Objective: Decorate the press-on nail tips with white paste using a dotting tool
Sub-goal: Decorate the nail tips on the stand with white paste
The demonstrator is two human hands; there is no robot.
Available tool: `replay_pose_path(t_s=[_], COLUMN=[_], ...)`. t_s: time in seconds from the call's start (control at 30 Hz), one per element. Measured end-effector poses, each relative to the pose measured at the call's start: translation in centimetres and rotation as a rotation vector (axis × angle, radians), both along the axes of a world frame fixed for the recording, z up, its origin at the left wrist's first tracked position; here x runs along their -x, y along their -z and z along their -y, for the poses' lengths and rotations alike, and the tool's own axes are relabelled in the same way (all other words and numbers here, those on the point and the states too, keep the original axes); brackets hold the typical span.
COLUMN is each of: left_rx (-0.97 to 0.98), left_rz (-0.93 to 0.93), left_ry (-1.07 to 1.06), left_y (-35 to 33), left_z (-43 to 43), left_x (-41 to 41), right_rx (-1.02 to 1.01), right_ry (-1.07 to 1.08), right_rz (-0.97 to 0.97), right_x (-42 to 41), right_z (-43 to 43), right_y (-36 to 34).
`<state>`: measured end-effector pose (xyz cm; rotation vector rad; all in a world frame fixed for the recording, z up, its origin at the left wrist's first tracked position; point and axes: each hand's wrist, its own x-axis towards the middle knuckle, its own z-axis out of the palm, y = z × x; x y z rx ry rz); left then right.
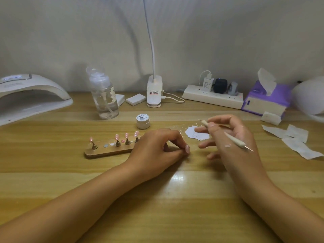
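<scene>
Pale wood-plank desk (175, 199) against a plain whitish wall. Along the far edge: nail lamp (31, 95) at the left corner, pump bottle (104, 97), clip lamp (154, 92), power strip (213, 98), tissue pack (266, 99). Mid-desk: stand (107, 151) of pink nail tips (126, 135), paste jar (143, 121) just behind, white paste smear (197, 133) nearer the right edge. Left hand (156, 146) at the stand's right end, fingers curled, thumb to forefinger; anything pinched, impossible to tell. Right hand (233, 137) beside the smear, fingers pinching the dotting tool (231, 137).

Cuts off the nail lamp (31, 95) at left, the neck of the desk lamp (154, 92) at top, a white rounded thing (310, 95) at right, hides the right end of the stand (105, 152) behind the left hand (157, 146), blurs the fingertips (201, 146) of the right hand (244, 131) by the dotting tool (234, 141).
</scene>
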<state>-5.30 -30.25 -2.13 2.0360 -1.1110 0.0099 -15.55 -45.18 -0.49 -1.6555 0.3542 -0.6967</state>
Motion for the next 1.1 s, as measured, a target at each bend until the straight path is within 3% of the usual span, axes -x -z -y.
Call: replay_pose_path(t_s=[0.2, 1.1], left_rx=[-0.004, -0.007], left_rz=[0.002, 0.038], left_ry=[-0.009, -0.013], left_y=[-0.07, 0.00], left_z=[-0.03, -0.02], left_x=[0.05, 0.07], right_rx=[-0.188, -0.067], right_ry=[-0.035, -0.058], right_rz=[-0.054, -0.099], right_x=[-0.09, -0.08], right_z=[-0.59, -0.97], right_y=[0.39, 0.51])
